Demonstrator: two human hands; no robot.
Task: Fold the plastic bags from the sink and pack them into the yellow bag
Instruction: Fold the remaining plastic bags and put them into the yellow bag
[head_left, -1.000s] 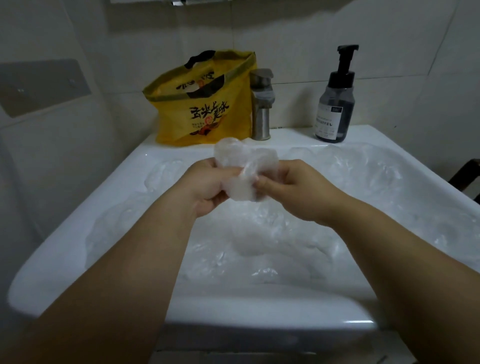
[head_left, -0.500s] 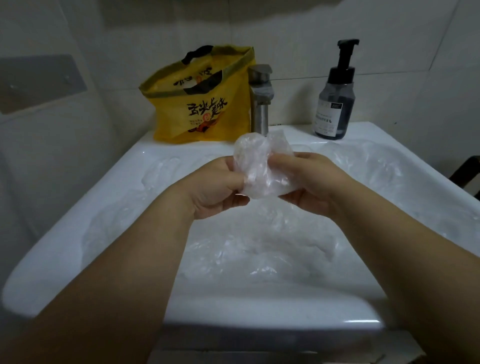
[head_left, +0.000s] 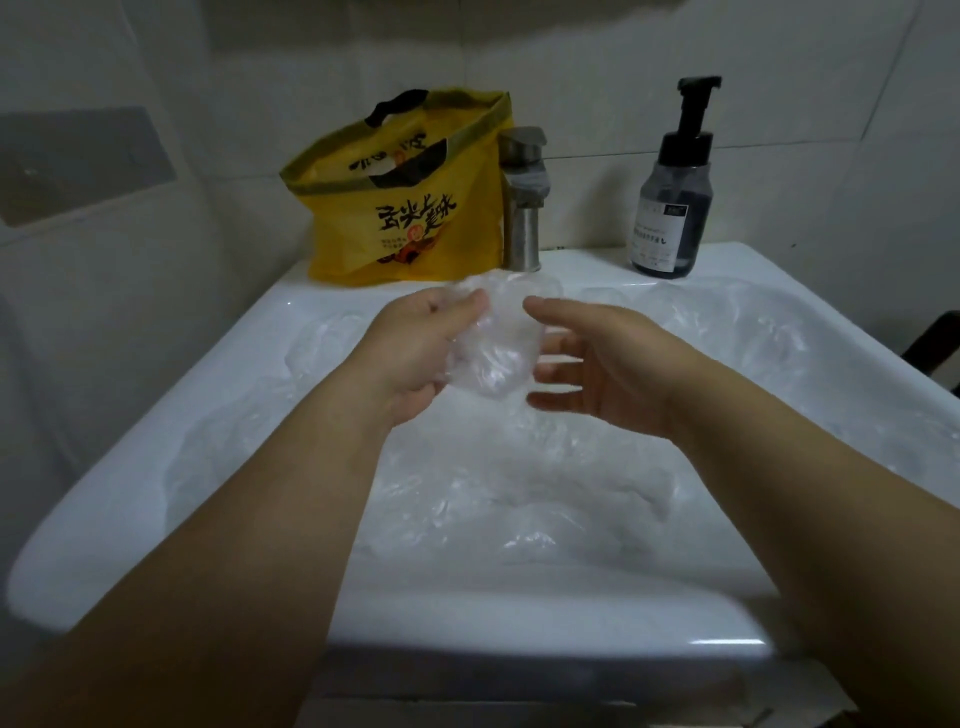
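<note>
The crumpled clear plastic bag (head_left: 493, 345) hides most fingers of the left hand (head_left: 415, 358). Clear bags (head_left: 519, 493) in the white sink (head_left: 519, 618) blur together (no counting them). Label print on the dark pump bottle (head_left: 670, 208) is unreadable; a dark bar (head_left: 935, 345) runs off the right edge.

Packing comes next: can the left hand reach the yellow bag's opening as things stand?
Probably yes. The yellow bag stands open beyond the left hand, nothing between them; the faucet is beside it.
</note>
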